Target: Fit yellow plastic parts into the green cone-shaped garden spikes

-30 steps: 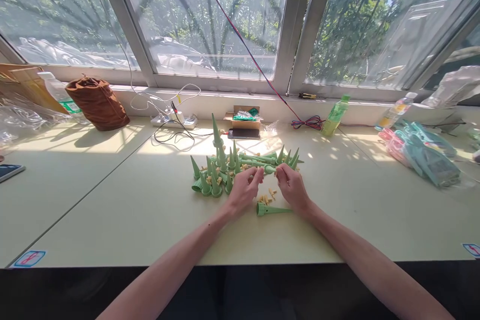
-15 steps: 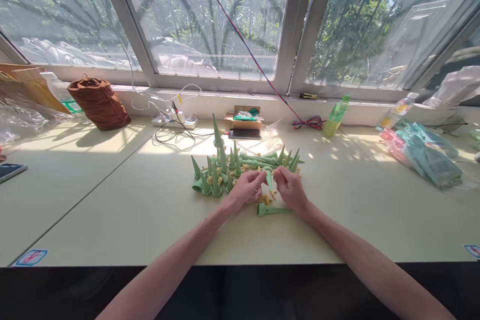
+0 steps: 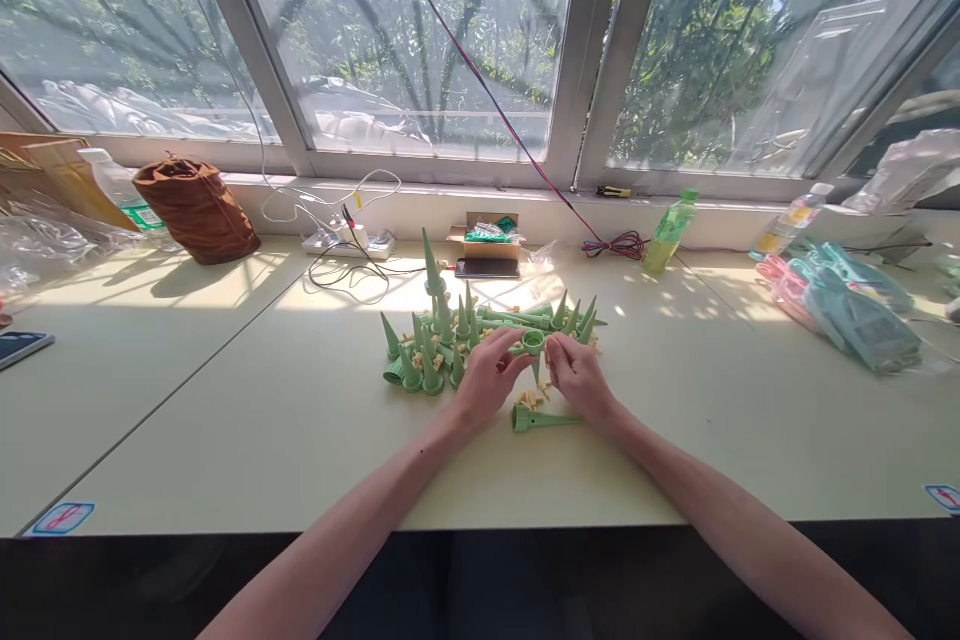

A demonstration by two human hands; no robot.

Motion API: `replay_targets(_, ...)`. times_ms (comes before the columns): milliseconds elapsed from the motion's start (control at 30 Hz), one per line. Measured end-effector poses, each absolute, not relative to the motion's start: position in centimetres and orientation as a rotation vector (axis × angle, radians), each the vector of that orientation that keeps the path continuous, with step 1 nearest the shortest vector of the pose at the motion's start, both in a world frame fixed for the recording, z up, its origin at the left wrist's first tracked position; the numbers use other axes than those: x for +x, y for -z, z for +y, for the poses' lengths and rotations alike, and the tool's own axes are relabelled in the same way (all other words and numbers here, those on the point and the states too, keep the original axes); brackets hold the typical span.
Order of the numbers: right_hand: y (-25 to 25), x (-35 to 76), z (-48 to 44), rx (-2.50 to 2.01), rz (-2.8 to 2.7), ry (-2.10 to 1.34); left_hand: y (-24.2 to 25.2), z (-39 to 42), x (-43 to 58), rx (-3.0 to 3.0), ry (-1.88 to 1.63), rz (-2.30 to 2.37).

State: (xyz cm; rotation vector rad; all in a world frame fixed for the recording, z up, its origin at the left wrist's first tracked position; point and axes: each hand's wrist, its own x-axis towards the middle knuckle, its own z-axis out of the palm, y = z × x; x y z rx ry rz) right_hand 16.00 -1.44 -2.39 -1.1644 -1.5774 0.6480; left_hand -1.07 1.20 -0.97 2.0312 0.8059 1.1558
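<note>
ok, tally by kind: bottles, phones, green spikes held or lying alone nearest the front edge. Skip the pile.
Bottles: 3
Phones: 2
Held green spike: 1
Loose green spike: 1
Total: 7

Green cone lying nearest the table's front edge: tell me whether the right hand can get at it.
Likely yes: the green cone lies close by the right hand, with nothing covering its wide end.

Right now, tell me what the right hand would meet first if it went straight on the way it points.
Probably the open-topped green plastic cone held in the left hand, just ahead of the right hand; depth is unclear, so they may already touch.
</note>
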Motion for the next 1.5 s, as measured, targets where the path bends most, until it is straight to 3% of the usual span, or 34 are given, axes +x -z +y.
replay_targets(267,2.7,15.9,-1.3,-1.146,-1.545,-0.729,0.9,0.8,-0.9,1.950,-1.119,0.800)
replay_targets(900,2.0,15.9,-1.8,-1.173,-1.709,-0.424,-0.7,0.7,-0.8,1.376,-0.898,0.743)
replay_targets(1500,1.9,15.8,-1.4,-1.202,-1.748,-0.354,-0.3,1.2,-1.2,1.270,-0.867,0.744)
